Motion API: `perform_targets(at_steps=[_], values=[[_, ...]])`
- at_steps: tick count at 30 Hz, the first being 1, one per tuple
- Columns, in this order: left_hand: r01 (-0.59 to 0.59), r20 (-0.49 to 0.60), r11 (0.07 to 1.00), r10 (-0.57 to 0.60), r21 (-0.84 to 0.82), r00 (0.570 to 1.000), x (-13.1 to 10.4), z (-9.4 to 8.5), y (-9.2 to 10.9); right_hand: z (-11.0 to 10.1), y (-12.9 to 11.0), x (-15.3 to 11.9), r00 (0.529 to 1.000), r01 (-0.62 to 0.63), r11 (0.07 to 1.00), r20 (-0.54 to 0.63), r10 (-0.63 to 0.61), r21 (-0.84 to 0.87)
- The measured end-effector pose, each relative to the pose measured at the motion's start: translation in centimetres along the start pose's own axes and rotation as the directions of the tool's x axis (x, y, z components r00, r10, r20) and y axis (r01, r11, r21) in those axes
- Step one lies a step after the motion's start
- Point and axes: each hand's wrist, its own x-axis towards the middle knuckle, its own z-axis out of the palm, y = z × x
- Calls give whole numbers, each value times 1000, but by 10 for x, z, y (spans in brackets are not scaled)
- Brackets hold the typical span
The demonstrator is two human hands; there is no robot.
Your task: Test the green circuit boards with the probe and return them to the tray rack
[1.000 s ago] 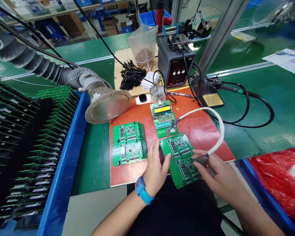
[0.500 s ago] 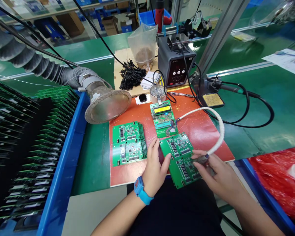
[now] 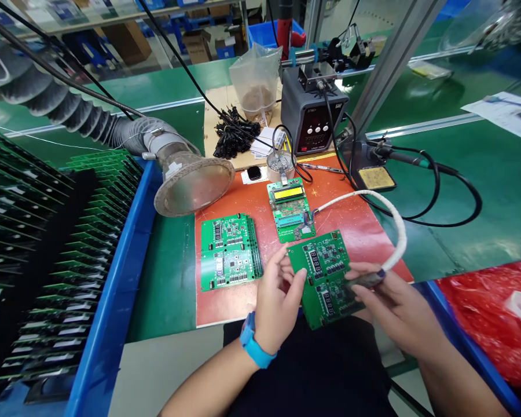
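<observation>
My left hand (image 3: 280,289) grips the left edge of a green circuit board (image 3: 319,278), its thumb on the top face. The board is tilted over the mat's front edge and carries two four-digit displays. Between the thumb and fingers of my right hand (image 3: 395,301) is a dark probe (image 3: 367,281) at the end of a white sleeved cable (image 3: 397,231). The probe's tip is over the board's right part; I cannot tell if it touches. That cable runs to a programmer board (image 3: 289,211) with a lit yellow screen. To the left lies a stack of similar circuit boards (image 3: 230,255).
A blue bin (image 3: 108,278) with rows of upright boards stands left. Over the mat (image 3: 260,202) hangs a fume extraction hood (image 3: 195,185). Behind are a soldering station (image 3: 315,113), black parts (image 3: 234,133) and a plastic bag (image 3: 256,81). Red plastic (image 3: 481,313) fills a bin at right.
The held circuit board has turned slightly and shifted a little right. My right hand and the probe have moved a little to the right with it. The view has shifted slightly.
</observation>
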Motion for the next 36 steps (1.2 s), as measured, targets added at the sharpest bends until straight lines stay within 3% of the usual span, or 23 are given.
perform_targets(at_steps=[3, 6, 9, 11, 14, 19, 25, 36], values=[[117, -36, 965, -129, -236, 991, 5, -11, 9, -2, -8, 13, 994, 38, 992, -111, -24, 122], [122, -283, 970, -179, -209, 942, 19, -44, 13, 4, -9, 34, 987, 45, 983, -162, -16, 179], [44, -500, 994, -90, -103, 861, 37, -85, 10, 13, -1, 51, 995, -5, 981, -99, 25, 193], [53, -508, 998, -66, -39, 859, 48, -107, 5, 19, 5, 57, 997, -28, 984, -65, 40, 174], [96, -471, 995, -85, -2, 878, 59, -127, -5, 25, 12, 58, 998, -23, 992, -52, 30, 124], [180, -486, 976, -98, 124, 868, 66, -137, -19, 28, 10, 61, 999, 11, 997, -35, -9, 71], [197, -470, 938, -42, 286, 882, 68, -138, -20, 28, 9, 63, 996, 84, 996, -16, -85, -35], [191, -487, 921, -1, 341, 874, 69, -134, -20, 30, 6, 63, 980, 195, 965, -3, -198, -175]])
